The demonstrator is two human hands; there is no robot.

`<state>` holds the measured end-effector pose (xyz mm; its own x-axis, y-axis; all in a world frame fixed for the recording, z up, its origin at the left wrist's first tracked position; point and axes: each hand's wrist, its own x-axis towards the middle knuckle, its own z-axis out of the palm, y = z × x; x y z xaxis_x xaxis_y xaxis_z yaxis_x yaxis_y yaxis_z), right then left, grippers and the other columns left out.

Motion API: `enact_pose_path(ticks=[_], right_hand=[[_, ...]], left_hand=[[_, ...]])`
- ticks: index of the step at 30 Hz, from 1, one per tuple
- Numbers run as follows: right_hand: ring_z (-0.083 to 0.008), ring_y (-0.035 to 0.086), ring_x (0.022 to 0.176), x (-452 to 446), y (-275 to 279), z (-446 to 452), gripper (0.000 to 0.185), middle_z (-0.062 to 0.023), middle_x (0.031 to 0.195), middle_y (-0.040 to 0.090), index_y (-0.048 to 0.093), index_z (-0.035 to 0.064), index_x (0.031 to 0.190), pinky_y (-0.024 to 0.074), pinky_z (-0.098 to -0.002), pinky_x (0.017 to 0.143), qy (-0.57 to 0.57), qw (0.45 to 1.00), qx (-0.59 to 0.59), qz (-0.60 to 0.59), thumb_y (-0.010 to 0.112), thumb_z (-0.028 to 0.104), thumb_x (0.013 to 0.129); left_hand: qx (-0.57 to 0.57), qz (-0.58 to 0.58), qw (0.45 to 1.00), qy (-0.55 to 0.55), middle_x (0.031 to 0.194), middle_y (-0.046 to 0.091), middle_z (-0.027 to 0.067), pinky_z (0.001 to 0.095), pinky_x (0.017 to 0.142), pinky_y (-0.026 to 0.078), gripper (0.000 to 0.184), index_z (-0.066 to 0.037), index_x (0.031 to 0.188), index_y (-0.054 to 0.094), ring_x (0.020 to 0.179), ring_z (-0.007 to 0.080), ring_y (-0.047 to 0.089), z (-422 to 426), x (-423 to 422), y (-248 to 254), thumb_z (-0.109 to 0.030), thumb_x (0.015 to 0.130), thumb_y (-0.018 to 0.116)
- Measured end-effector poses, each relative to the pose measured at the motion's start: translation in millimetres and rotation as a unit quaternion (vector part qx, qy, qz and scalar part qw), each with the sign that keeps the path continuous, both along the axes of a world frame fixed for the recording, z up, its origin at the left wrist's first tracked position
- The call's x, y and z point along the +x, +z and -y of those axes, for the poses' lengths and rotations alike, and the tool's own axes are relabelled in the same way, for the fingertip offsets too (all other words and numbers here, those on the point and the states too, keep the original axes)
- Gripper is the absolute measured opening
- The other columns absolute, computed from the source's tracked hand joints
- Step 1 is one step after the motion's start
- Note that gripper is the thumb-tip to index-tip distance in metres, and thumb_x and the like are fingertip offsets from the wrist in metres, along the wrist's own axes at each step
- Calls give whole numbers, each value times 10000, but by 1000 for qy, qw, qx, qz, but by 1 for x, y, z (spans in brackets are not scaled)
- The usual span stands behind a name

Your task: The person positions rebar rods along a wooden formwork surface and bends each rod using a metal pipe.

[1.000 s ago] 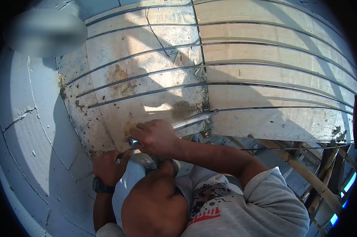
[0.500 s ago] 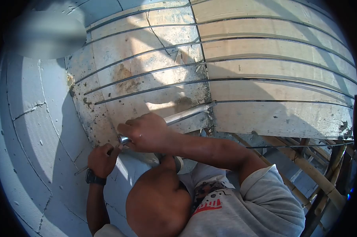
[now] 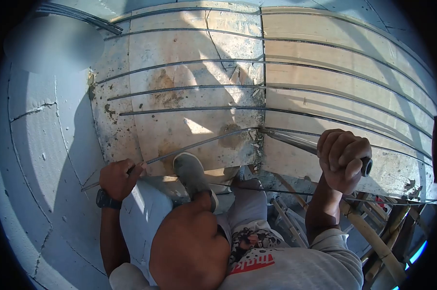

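My left hand [image 3: 118,180], with a dark watch on its wrist, is closed around a thin steel rebar [image 3: 199,142] near its left end. That rebar slants up to the right, to the seam between two plywood panels. My right hand [image 3: 343,155] grips the end of a metal pipe [image 3: 291,140], and its dark hollow opening shows beyond my fist. The pipe's far tip meets the rebar at the seam; whether it is slid over it I cannot tell. Just below the rebar is my grey shoe [image 3: 189,170], and my bent knee [image 3: 189,246] fills the lower middle.
Several parallel rebars [image 3: 189,87] run across the plywood panels [image 3: 295,104]. A light block wall [image 3: 39,145] curves along the left. Bamboo poles [image 3: 368,232] cross below the panel edge at lower right. More bars [image 3: 83,17] lie bundled at top left, near a blurred oval.
My right hand has swung from beside my left hand over to the right, carrying the pipe's held end with it. My left hand stays low at the left, and the slanting rebar now shows.
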<state>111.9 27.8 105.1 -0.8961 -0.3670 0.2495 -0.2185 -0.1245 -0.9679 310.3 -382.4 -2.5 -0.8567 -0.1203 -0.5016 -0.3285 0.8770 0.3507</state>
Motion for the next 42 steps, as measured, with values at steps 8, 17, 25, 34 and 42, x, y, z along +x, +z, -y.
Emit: enact_pose_path(ticks=[8, 17, 25, 34, 42], right_hand=[[-138, 460, 404, 15, -4, -3, 460, 15, 504, 459, 526, 106, 738, 398, -289, 412, 60, 997, -46, 3, 796, 459, 853], [-108, 436, 432, 17, -2, -89, 301, 36, 541, 441, 455, 146, 824, 438, -282, 493, -30, 992, -119, 38, 634, 335, 975], [-116, 458, 459, 30, -18, -111, 300, 31, 557, 449, 441, 163, 798, 449, -306, 528, -44, 987, -147, 51, 567, 332, 1012], [-130, 455, 507, 17, 17, -70, 274, 10, 603, 466, 424, 153, 851, 449, -327, 570, -43, 996, -49, 62, 489, 327, 1052], [-138, 434, 498, 16, 30, -55, 266, -3, 593, 452, 416, 154, 834, 437, -342, 565, -36, 996, -19, 75, 477, 300, 1048]], left_hand=[[-24, 22, 999, -24, 566, 596, 125, 421, 517, 440, 403, -63, 634, 612, 509, 327, 586, -10, -11, 19, -356, 878, 744], [-22, 5, 1000, 17, 544, 579, 119, 412, 507, 447, 431, -60, 608, 598, 509, 321, 593, 12, -5, 5, -367, 868, 753], [-47, -43, 998, -26, 503, 507, 110, 407, 496, 429, 487, -66, 572, 526, 458, 330, 525, 20, -4, -62, -390, 827, 784], [-8, -151, 987, -46, 551, 555, 89, 399, 503, 461, 417, -105, 624, 541, 497, 284, 565, 69, 19, -185, -391, 743, 820], [-26, -180, 982, -50, 586, 585, 66, 403, 504, 476, 430, -127, 657, 560, 517, 280, 592, 87, -1, -199, -450, 700, 842]])
